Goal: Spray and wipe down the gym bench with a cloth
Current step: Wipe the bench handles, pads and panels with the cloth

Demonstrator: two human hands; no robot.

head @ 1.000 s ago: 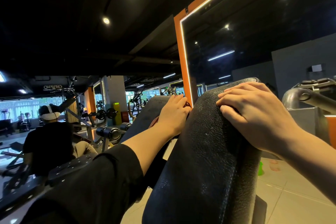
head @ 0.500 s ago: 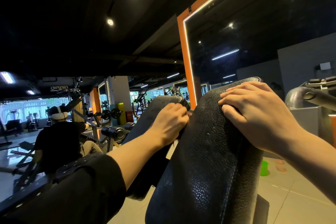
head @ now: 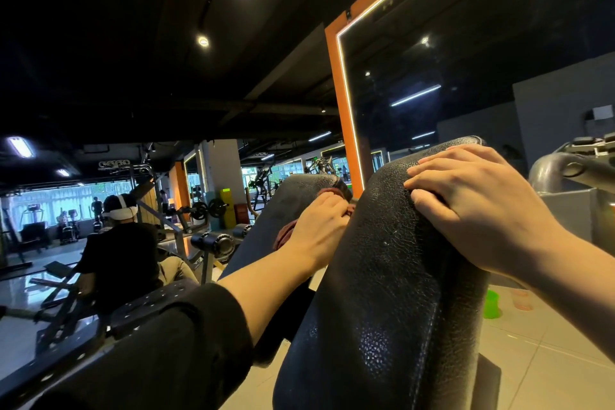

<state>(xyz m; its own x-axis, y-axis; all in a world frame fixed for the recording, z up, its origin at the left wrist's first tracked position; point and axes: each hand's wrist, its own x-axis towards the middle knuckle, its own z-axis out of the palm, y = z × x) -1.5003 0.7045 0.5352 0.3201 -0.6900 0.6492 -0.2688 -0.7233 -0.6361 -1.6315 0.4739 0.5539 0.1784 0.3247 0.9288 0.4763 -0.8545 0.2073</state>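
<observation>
Now it is wiping time: the left hand (head: 321,230) has its grip clamped on a red cloth (head: 286,236), rubbing the black bench pad (head: 382,276) at mid-frame. The right hand (head: 479,206) lies flat on top, grip apart. Next, I think, the cloth must slide down the side.

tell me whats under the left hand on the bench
A reddish cloth sits under the left hand, bunched against the side of the black bench pad. Only its edges show, by the wrist and at the fingertips; the hand covers the rest, so its full shape is hidden.

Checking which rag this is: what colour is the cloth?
Reddish-brown cloth, under the left hand, head view.
</observation>
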